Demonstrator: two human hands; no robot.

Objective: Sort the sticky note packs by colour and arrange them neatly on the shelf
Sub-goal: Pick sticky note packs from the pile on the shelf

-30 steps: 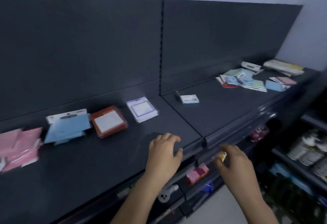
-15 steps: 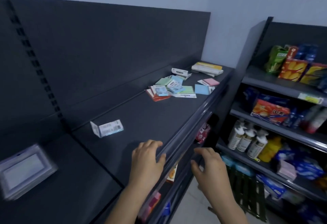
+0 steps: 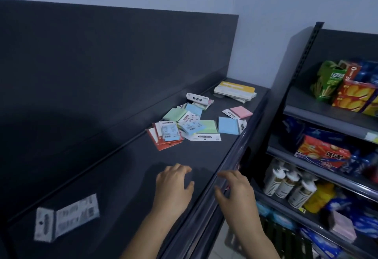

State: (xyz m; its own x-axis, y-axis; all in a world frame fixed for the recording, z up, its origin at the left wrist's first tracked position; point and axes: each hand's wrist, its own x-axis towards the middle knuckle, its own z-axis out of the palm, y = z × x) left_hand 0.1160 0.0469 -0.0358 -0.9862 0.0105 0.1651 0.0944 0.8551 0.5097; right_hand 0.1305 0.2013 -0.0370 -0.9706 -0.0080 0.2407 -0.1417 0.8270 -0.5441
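A loose heap of sticky note packs (image 3: 182,127) lies on the dark shelf (image 3: 114,168) toward its right end: green, blue, red and white ones mixed. A blue pack (image 3: 228,125) and a pink pack (image 3: 240,112) lie apart near the front edge. One white pack (image 3: 65,216) lies alone at the near left, blurred. My left hand (image 3: 173,185) hovers over the bare shelf with relaxed fingers, holding nothing. My right hand (image 3: 235,189) is just off the shelf's front rail, fingers loosely spread, holding nothing.
A stack of yellow-topped flat books (image 3: 235,92) sits at the shelf's far right corner. To the right stands another rack (image 3: 327,115) with snack boxes, pump bottles (image 3: 288,185) and packets. The shelf's front rail (image 3: 221,177) runs diagonally between my hands.
The view has swung right along the shelf: the sorted pink, blue and red packs at the left left the frame, and the mixed heap is nearer. Both hands moved right, still holding nothing.
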